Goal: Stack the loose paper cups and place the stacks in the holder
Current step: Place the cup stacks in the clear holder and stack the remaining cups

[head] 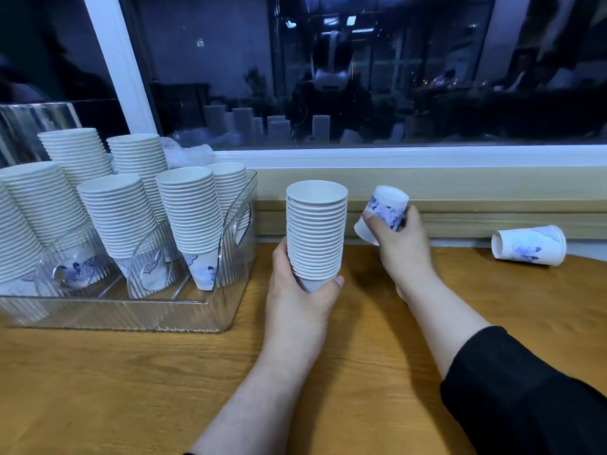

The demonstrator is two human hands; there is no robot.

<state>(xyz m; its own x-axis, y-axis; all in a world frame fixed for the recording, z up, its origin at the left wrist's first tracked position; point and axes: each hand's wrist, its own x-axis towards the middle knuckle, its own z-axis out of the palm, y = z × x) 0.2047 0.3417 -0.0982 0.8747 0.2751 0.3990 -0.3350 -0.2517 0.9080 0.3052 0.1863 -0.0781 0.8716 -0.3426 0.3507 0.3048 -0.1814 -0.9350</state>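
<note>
L hand (300,284) grips base of upright cup stack (316,231) above wooden table (131,382), R hand (399,238) closed round single cup (384,210) tilted bottom-up just right of stack, another loose cup (529,245) on its side far right, clear holder (226,257) w/ leaning stacks at left.
</note>
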